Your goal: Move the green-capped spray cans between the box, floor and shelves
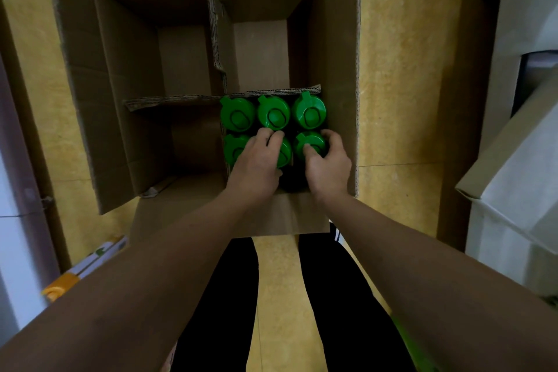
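Note:
An open cardboard box [120,118] stands on the floor below me, split into compartments by cardboard dividers [219,48]. Its near right compartment holds several bottles with green caps [273,113] in two rows. My left hand [256,160] grips the middle green cap of the near row [283,151], fingers curled over it. My right hand [327,160] grips the near right green cap [311,143], thumb on top and fingers round its far side. The bottles' bodies are hidden below the caps.
The other compartments of the box show bare cardboard. The box flaps stand open on all sides. Yellow floor [398,100] surrounds it. A second carton [510,178] sits at the right, and a flat printed package [87,266] lies at the lower left. My legs stand below.

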Tool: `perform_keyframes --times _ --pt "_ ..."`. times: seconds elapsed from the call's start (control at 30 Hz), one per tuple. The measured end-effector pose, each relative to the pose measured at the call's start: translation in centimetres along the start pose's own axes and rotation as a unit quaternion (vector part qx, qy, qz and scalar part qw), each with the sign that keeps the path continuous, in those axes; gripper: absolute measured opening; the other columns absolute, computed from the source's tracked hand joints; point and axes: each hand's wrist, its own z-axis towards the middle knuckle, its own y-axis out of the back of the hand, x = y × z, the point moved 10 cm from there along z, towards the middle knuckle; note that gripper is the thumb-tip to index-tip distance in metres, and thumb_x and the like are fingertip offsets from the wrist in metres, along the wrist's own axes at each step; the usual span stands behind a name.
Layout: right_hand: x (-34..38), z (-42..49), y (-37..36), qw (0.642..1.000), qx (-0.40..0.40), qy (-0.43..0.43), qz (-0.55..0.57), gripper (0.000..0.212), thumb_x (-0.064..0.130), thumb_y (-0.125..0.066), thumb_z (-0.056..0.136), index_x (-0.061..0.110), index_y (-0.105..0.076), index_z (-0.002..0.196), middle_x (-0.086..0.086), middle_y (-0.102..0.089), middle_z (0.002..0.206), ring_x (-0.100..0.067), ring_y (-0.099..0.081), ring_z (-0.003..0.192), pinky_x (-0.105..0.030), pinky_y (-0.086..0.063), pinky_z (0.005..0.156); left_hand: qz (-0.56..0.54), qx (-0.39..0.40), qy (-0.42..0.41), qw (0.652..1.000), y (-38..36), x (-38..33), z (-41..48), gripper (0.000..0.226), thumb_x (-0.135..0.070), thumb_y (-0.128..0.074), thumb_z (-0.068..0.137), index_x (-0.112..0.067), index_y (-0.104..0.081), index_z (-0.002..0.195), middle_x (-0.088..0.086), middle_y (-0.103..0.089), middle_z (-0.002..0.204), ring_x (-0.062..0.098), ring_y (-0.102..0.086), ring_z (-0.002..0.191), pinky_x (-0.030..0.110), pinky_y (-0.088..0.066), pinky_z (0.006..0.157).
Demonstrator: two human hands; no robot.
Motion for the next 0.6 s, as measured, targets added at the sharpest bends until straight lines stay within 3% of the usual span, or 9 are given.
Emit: perform_keyframes --times 0.1,0.27,0.47,0.6 --pt "0.3 -0.2 0.2 1.000 0.008 -0.002 -0.014 0.050 0.024 -0.067 0.088 0.021 -0.056 0.137 -0.007 -0.065 0.126 -0.026 -0.059 0.117 -0.041 -0.047 0.104 0.002 0.004 -0.005 1.000 0.6 -0.1 -0.6 0.076 -0.021 -0.075 0.087 -0.016 -0.036 0.152 0.002 -0.035 0.152 0.024 -0.037 0.137 0.037 -0.037 0.108" --pt "2.8 -1.3 1.7 0.999 0.001 0.028 -0.045 0.059 0.029 -0.067 0.087 0.021 -0.051 0.143 -0.006 -0.058 0.137 -0.026 -0.054 0.125 -0.046 -0.046 0.107 0.036 -0.055 -0.015 0.998 4.3 -1.3 -2.2 0.067 -0.048 -0.060 0.094 -0.019 -0.039 0.150 0.002 -0.036 0.153 0.023 -0.041 0.135 0.042 -0.046 0.100" --pt "10.6 -4.2 5.7 0.992 0.008 0.090 -0.090 0.062 0.029 -0.064 0.092 0.022 -0.044 0.149 -0.010 -0.050 0.144 -0.029 -0.049 0.130 -0.036 -0.040 0.105 0.079 -0.124 -0.049 0.988 13.4 -5.3 -3.7 0.060 -0.049 -0.055 0.096 -0.016 -0.046 0.146 0.010 -0.037 0.153 0.029 -0.038 0.139 0.047 -0.047 0.103" --pt "18.7 -8.2 9.7 0.981 0.006 0.159 -0.110 0.065 0.033 -0.064 0.092 0.027 -0.040 0.153 -0.008 -0.047 0.146 -0.027 -0.047 0.132 -0.037 -0.038 0.108 0.125 -0.168 -0.068 0.975 21.5 -8.6 -6.1 0.060 -0.050 -0.052 0.096 -0.016 -0.049 0.144 0.014 -0.032 0.158 0.035 -0.027 0.147 0.055 -0.032 0.115"
